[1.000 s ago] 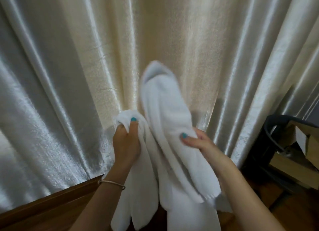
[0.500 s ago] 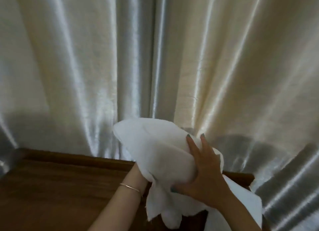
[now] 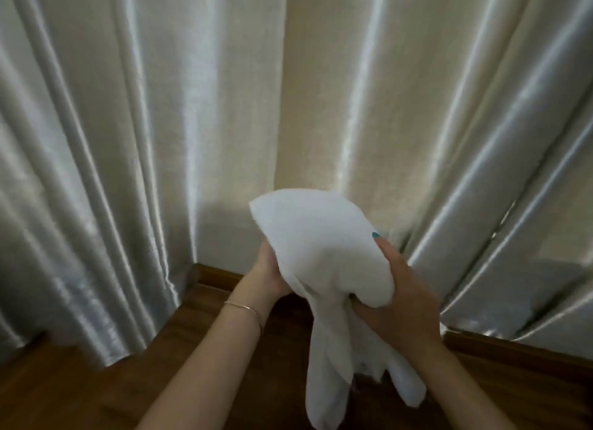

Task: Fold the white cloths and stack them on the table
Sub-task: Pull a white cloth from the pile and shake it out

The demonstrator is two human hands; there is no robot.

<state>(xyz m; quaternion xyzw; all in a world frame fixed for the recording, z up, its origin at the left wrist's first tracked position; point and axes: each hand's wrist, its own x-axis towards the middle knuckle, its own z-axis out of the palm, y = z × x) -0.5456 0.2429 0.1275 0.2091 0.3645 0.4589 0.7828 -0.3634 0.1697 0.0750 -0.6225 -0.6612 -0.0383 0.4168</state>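
White cloth (image 3: 324,253) bunched between both hands; left hand (image 3: 269,274) and right hand (image 3: 401,298) grip it.

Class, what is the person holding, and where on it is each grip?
A white cloth, bunched: left hand under its left side, right hand around its right side.

In front of me a pale, satiny curtain (image 3: 224,108) hangs in deep vertical folds and fills nearly the whole view, cream in the middle and silvery grey at the sides. Soft light gleams along the ridges of its pleats. Below it lies the dark brown wooden worktop (image 3: 96,394), the hem brushing its surface.
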